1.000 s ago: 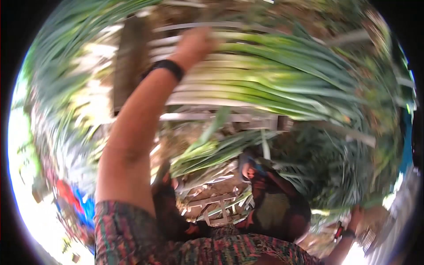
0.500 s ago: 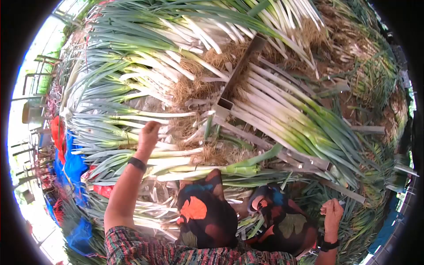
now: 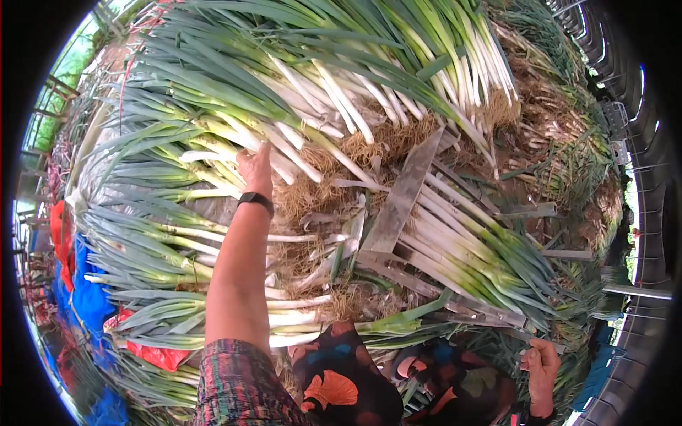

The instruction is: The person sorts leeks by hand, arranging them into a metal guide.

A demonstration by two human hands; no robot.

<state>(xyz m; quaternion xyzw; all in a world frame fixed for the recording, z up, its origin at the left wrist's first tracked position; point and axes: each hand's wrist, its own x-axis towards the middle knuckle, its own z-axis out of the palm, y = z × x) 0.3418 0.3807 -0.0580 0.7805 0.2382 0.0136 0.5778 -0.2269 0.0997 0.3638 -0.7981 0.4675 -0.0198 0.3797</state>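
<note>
A row of stalks (image 3: 462, 245) is laid nearly parallel in the frame (image 3: 403, 197); the larger loose pile (image 3: 323, 78) remains outside it, unsorted. The left grip (image 3: 256, 165) is placed against white stems in the pile's lower part; whether one is grasped cannot be told. The right grip (image 3: 541, 369) is half curled near the frame's lower end, its contents indeterminable. Passage between pile and frame is obstructed by tangled roots (image 3: 307, 200); blue sheeting (image 3: 89, 287) is located at far left.
</note>
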